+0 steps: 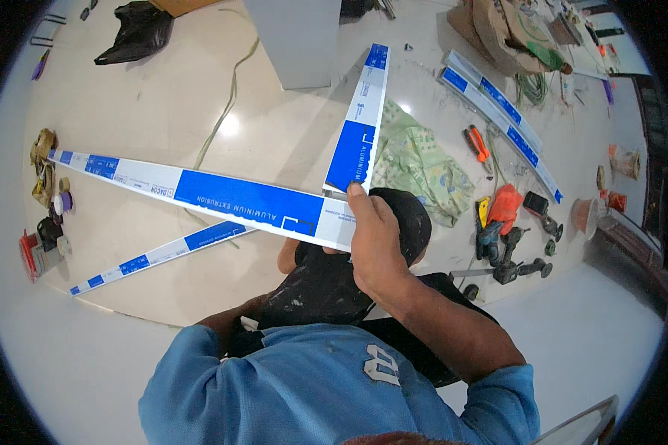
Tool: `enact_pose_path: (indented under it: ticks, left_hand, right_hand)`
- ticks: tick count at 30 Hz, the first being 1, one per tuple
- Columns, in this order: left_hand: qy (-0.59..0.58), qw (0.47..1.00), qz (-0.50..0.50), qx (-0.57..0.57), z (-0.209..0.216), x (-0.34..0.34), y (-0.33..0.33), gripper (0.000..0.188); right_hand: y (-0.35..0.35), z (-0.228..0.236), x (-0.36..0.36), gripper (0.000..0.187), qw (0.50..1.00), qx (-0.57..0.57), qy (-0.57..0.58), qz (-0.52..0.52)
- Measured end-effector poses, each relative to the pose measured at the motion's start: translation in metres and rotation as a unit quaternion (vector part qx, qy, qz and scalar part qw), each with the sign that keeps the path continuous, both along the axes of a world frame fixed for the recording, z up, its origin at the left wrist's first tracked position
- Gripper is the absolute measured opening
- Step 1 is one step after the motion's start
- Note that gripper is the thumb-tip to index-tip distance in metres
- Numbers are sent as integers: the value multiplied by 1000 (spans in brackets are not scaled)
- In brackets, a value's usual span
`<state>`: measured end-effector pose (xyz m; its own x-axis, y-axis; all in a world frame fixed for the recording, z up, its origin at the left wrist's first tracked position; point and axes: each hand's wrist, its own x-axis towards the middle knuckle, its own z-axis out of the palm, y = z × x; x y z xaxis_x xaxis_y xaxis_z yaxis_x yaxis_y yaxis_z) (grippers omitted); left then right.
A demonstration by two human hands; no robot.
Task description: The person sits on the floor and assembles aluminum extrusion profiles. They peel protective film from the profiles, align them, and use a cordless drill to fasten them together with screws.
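Observation:
My right hand point(378, 241) is closed round the near end of a long aluminium extrusion point(245, 200) in blue and white printed film. That bar stretches away to the far left. A second wrapped extrusion point(362, 111) points away from me, its near end meeting the first bar under my thumb. A third wrapped bar point(159, 256) slants off to the left, partly covered by the long one. My left forearm point(234, 317) reaches in behind my dark trouser leg point(312, 289). The fingers of my left hand are hidden, so I cannot see what they hold.
Right of me lie a green patterned cloth point(416, 163), orange-handled pliers point(479, 146), a cordless drill point(508, 256) and an orange bag point(506, 204). More wrapped extrusions point(501, 111) rest beyond. A grey pillar point(293, 44) stands ahead, with a pale cable point(226, 107) beside it.

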<state>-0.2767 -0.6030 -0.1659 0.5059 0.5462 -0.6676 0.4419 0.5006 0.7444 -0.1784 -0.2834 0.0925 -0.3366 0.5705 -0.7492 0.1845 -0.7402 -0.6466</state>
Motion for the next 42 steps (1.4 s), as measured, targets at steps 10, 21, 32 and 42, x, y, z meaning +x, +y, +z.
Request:
enact_pose_path:
  ticks: [10,21,32,42]
  left_hand:
    - [-31,999,-33,31,19,-92,-20,45]
    - [-105,985,130,45,314,-196,113,23]
    - [332,869,-3,367,282,-236,110,107]
    - [435,775,61,454,240,-284,65,99]
  right_hand:
    - [-15,25,-11,52,998,0,-33,-55]
    - [-59,33,6,54,994,67,-61,-69]
    - [-74,25,1,50,993,86,-66,-43]
    - [-82,10,-9,47,990,123,-73,-23]
